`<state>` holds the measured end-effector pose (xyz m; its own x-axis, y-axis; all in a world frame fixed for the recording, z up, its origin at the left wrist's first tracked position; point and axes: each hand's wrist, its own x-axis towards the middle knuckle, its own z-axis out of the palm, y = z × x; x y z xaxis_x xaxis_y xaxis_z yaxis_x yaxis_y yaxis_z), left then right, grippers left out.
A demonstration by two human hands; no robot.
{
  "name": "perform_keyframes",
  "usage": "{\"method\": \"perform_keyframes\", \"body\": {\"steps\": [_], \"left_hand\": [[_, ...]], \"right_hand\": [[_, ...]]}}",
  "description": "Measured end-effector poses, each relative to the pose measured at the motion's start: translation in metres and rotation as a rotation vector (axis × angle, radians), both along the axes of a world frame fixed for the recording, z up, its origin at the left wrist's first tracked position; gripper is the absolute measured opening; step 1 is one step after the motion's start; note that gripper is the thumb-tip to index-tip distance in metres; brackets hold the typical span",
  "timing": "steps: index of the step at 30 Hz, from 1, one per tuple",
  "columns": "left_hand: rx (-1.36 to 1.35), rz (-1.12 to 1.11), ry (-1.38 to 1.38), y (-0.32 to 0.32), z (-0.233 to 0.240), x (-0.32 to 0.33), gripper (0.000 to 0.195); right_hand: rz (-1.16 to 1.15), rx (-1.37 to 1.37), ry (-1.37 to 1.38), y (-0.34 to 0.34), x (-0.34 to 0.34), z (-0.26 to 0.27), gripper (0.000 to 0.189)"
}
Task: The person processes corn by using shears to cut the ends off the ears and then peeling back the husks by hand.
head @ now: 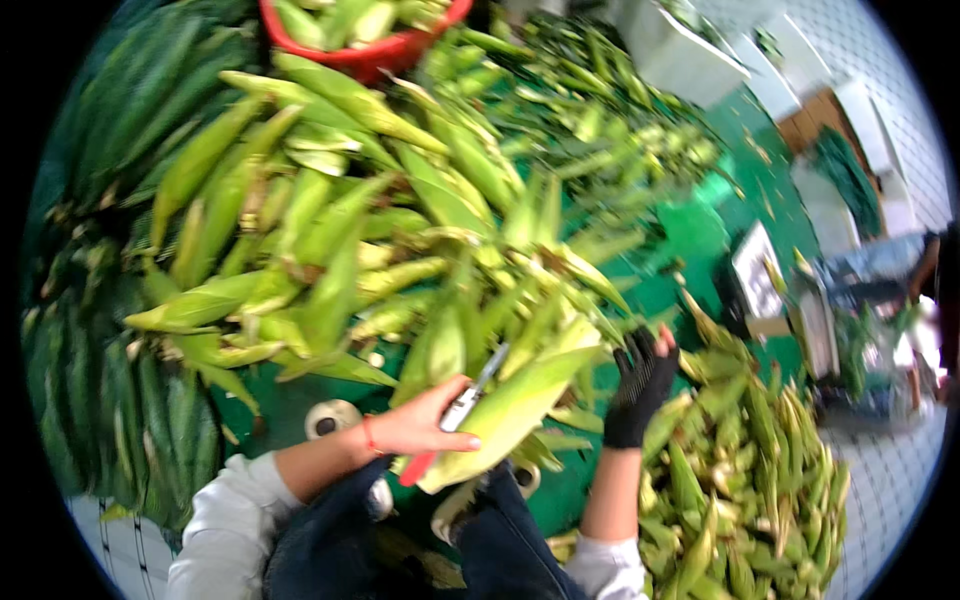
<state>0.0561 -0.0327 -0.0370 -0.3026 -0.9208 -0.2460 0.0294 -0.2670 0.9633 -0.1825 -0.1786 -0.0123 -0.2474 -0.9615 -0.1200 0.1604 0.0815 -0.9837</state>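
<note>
My left hand is bare, with a red cord at the wrist. It grips a knife whose blade points away from me and whose red end sticks out below the hand. The same hand holds a large ear of corn in pale green husk, tilted above my knees, with the thumb lying on its lower end. My right hand wears a black glove with bare fingertips. Its fingers are apart beside the upper end of that ear, and nothing shows in them.
A heap of corn ears in husk spreads before me. Another pile lies at my right. Stuffed green mesh sacks line the left. A red tub holds more ears. Farther right are a scale, white boxes and another person.
</note>
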Motion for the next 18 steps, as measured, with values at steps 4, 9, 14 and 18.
{"method": "perform_keyframes", "body": {"steps": [4, 9, 14, 18], "left_hand": [[-0.132, 0.267, -0.071, -0.022, -0.005, -0.018, 0.061], [-0.007, 0.25, -0.175, -0.016, 0.03, 0.035, 0.066], [0.246, 0.546, 0.816, 0.013, 0.028, 0.079, 0.061], [0.391, 0.643, 1.301, 0.042, 0.021, 0.108, 0.067]], "right_hand": [[0.601, 0.093, -0.103, 0.084, 0.01, -0.037, 0.069], [0.689, 0.25, -0.115, 0.103, 0.097, -0.018, 0.081], [0.775, 0.127, 0.033, 0.072, 0.122, -0.01, 0.078], [0.864, -0.119, 0.232, 0.01, 0.185, -0.008, 0.082]]}}
